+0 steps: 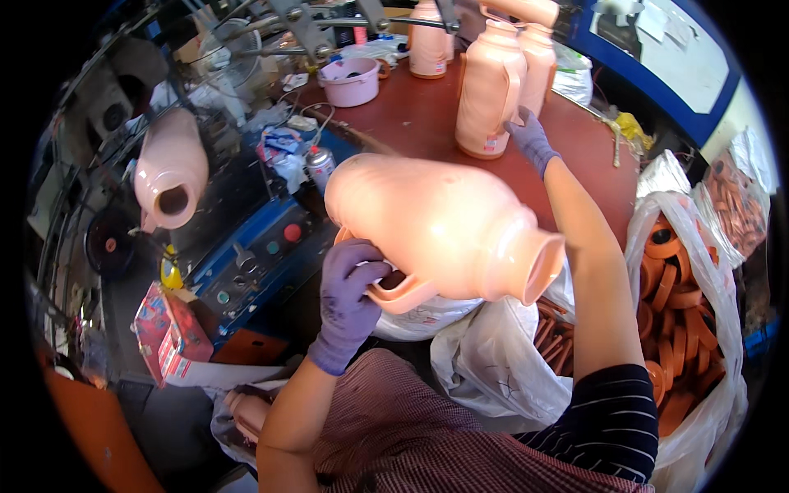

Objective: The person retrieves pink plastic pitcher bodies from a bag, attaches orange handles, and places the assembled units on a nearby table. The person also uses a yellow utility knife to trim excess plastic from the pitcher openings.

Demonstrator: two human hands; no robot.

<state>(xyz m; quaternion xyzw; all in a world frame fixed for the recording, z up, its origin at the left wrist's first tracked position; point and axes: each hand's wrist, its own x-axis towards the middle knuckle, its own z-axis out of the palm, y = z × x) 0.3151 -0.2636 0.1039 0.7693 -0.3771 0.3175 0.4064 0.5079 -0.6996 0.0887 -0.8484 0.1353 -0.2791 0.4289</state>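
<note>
Peach plastic jug shell (pixel 436 226) lies on its side at frame centre, mouth toward four o'clock. Left hand (pixel 349 296), purple-gloved, has its fingers (pixel 366 271) closed round the handle. Right hand (pixel 530 135) reaches to one o'clock, fingers resting on an upright jug (pixel 486 90) on the red surface (pixel 411 115). Several jugs already stand there. Bags of orange rings (pixel 682 312) at three o'clock remain full.

Your best open room is the bare red-brown tabletop (pixel 411 115) between the pink plastic bowl (pixel 351 80) and the standing peach plastic jug shells (pixel 490 90). The large peach jug shell (pixel 444 226) held sideways blocks the centre. White plastic bags of orange rings (pixel 682 329) crowd your right.
</note>
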